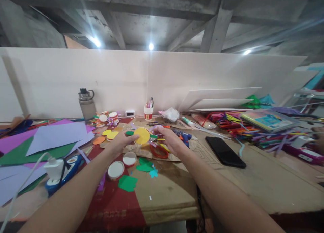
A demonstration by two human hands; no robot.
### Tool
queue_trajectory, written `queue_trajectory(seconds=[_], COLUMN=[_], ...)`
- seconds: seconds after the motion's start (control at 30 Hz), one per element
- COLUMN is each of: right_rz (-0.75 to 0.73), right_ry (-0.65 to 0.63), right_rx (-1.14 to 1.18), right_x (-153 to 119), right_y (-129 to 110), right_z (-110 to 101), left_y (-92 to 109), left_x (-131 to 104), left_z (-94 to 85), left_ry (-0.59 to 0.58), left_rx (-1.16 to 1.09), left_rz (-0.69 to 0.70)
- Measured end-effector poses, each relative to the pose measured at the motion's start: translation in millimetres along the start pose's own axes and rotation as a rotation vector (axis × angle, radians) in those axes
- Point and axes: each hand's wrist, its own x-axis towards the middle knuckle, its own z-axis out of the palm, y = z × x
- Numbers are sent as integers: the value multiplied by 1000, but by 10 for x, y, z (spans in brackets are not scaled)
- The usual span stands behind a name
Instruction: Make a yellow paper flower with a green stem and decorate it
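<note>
A round yellow disc (141, 136) with green strips (129, 133) sticking out at its sides is held up over the table. My left hand (121, 143) pinches it at the left edge, thumb across its front. Close to its right side is my right hand (168, 138), fingers curved and apart; contact with the strip's end is unclear. Beneath and beside the hands are a red loop (159, 151) and a blue glue gun (184, 137). Nearer to me lie two white-faced round lids (115, 170), green paper pieces (128, 183) and a small blue star (153, 172).
Coloured paper sheets (57, 135) and a blue power strip (64, 172) lie left. A bottle (86, 104) and a pen cup (148, 113) stand along the white board (121, 81). Rightward are a black phone (225, 152), a plastic case (269, 120) and many coloured strips.
</note>
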Motion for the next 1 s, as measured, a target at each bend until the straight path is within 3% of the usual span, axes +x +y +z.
queue_trajectory(seconds=[0.43,0.77,1.0], right_rz=[-32,32,6], right_ry=[-113,-65,-22], right_rx=[-29,69,249], right_x=[-109,-145,-130], right_y=[16,17,13], right_z=[151,182,186], left_y=[2,-13,12], left_x=[-32,-6,-27], left_z=[82,130,150], left_ry=[-11,35,-11], left_rx=[29,-155,-326], left_rz=[14,57,66])
